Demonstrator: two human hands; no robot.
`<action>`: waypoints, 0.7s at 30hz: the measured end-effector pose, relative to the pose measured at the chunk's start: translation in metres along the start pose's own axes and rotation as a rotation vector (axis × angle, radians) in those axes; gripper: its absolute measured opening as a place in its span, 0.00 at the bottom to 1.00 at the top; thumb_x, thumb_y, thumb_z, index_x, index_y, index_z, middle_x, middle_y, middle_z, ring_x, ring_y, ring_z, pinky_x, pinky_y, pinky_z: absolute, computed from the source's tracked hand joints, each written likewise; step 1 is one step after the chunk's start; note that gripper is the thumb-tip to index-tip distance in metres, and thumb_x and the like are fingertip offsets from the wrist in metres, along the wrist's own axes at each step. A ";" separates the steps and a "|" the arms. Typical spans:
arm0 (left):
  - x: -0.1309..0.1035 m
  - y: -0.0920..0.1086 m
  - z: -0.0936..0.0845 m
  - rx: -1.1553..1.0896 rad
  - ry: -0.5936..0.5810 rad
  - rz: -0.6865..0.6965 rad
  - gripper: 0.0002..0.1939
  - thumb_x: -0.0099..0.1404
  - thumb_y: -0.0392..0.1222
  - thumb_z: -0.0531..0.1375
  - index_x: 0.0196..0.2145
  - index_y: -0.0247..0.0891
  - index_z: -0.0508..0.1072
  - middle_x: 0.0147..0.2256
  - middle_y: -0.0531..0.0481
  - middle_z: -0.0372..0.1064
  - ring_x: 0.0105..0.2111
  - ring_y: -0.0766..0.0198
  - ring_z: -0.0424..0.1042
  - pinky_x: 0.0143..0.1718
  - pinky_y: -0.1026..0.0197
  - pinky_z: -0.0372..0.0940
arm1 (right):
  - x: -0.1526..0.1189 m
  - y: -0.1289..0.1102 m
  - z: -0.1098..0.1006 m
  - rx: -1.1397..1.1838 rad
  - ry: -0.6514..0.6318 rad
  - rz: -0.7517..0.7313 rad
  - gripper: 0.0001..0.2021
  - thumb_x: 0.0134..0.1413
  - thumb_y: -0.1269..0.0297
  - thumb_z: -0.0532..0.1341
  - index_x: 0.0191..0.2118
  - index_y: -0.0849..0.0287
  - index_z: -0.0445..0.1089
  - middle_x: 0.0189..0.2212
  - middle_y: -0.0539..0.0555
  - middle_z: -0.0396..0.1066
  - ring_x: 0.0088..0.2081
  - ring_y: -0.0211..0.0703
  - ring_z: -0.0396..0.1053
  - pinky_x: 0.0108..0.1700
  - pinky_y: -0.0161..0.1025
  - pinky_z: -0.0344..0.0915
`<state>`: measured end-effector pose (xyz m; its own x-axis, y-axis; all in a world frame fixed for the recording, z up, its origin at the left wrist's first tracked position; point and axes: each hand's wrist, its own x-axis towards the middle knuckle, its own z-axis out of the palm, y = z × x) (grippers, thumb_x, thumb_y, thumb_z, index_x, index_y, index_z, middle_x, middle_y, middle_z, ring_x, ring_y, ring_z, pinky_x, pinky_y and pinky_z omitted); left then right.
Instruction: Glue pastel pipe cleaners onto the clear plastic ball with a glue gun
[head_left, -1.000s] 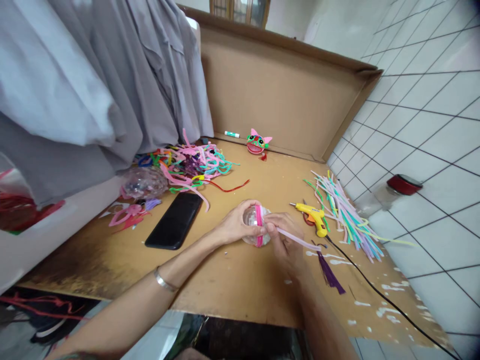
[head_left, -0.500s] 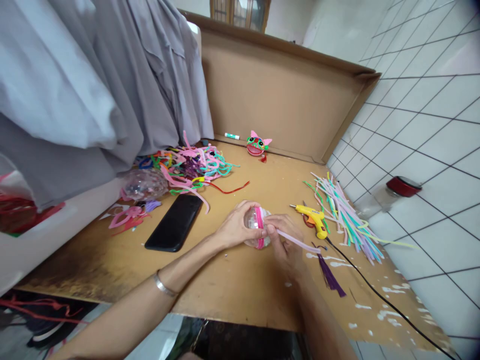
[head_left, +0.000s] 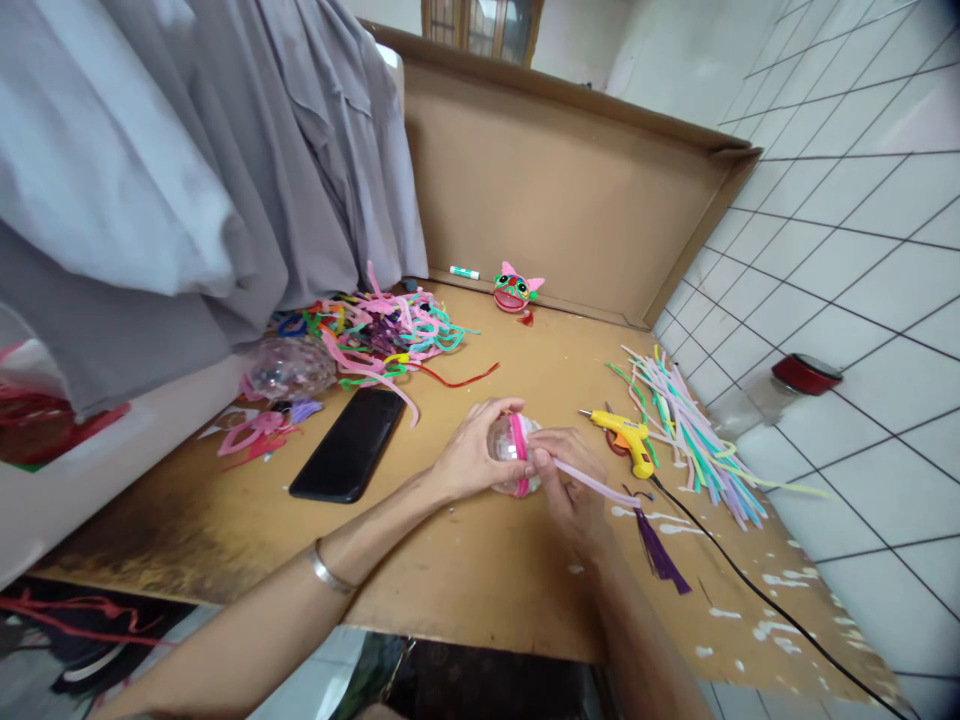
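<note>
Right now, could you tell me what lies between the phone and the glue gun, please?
The head view shows the left hand, the banded clear ball and the right hand.

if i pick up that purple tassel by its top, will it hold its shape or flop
The purple tassel will probably flop, since its lower part is loose thin strands. It looks light, being slim and thready. Those strands may well splay or tangle, as they already fan out at the bottom.

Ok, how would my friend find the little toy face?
Look for the big cardboard behind the table. At its foot, just right of the small tube, is the toy face. Only it has pointy pink ears and big eyes.
</note>
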<state>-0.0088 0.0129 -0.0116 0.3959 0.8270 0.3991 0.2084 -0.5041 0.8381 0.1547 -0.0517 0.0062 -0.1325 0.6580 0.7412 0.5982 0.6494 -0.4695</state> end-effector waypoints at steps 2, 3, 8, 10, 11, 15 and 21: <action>0.000 0.000 0.000 -0.002 0.005 0.010 0.37 0.48 0.50 0.72 0.54 0.39 0.68 0.51 0.40 0.69 0.51 0.49 0.69 0.55 0.46 0.64 | 0.001 -0.001 0.000 0.006 0.003 -0.006 0.08 0.64 0.69 0.55 0.38 0.56 0.72 0.34 0.55 0.76 0.38 0.44 0.73 0.42 0.44 0.69; 0.001 0.000 0.000 -0.003 0.006 0.013 0.36 0.49 0.51 0.72 0.53 0.39 0.68 0.51 0.40 0.69 0.51 0.49 0.69 0.55 0.46 0.64 | 0.001 -0.001 0.000 0.006 0.002 -0.009 0.08 0.64 0.69 0.55 0.38 0.56 0.71 0.34 0.55 0.76 0.38 0.43 0.73 0.42 0.44 0.69; 0.002 0.002 -0.002 -0.001 -0.015 0.051 0.33 0.50 0.53 0.71 0.51 0.40 0.70 0.49 0.43 0.71 0.50 0.50 0.70 0.54 0.47 0.64 | 0.002 -0.002 -0.001 -0.002 0.013 -0.025 0.07 0.64 0.70 0.55 0.38 0.56 0.71 0.34 0.54 0.76 0.39 0.43 0.74 0.42 0.43 0.69; 0.001 0.003 -0.002 -0.016 -0.024 0.041 0.32 0.51 0.53 0.70 0.51 0.40 0.69 0.48 0.44 0.71 0.49 0.50 0.70 0.54 0.47 0.64 | 0.001 -0.001 -0.001 0.003 0.008 -0.014 0.07 0.64 0.69 0.55 0.38 0.56 0.71 0.34 0.54 0.76 0.39 0.43 0.74 0.42 0.43 0.69; 0.001 0.003 -0.002 -0.026 -0.028 0.029 0.32 0.51 0.53 0.70 0.51 0.40 0.69 0.48 0.43 0.71 0.49 0.50 0.70 0.54 0.47 0.64 | 0.001 0.000 -0.001 0.006 0.010 -0.006 0.08 0.64 0.69 0.55 0.38 0.56 0.71 0.35 0.54 0.76 0.39 0.43 0.74 0.43 0.43 0.69; 0.000 0.001 -0.002 -0.061 -0.043 -0.021 0.32 0.51 0.53 0.70 0.50 0.40 0.68 0.48 0.44 0.71 0.50 0.50 0.69 0.53 0.48 0.65 | -0.001 0.004 0.000 0.011 0.035 0.027 0.09 0.65 0.67 0.54 0.39 0.56 0.72 0.35 0.55 0.75 0.40 0.44 0.73 0.43 0.43 0.69; 0.000 -0.003 -0.001 -0.093 -0.053 -0.038 0.30 0.51 0.53 0.71 0.47 0.41 0.67 0.47 0.44 0.70 0.48 0.52 0.70 0.50 0.49 0.66 | -0.002 0.006 0.001 0.021 0.032 0.039 0.09 0.65 0.67 0.54 0.39 0.57 0.72 0.35 0.55 0.76 0.40 0.44 0.73 0.43 0.44 0.70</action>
<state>-0.0104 0.0149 -0.0131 0.4366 0.8294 0.3485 0.1413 -0.4457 0.8839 0.1580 -0.0488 0.0013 -0.0839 0.6708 0.7369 0.5856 0.6315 -0.5082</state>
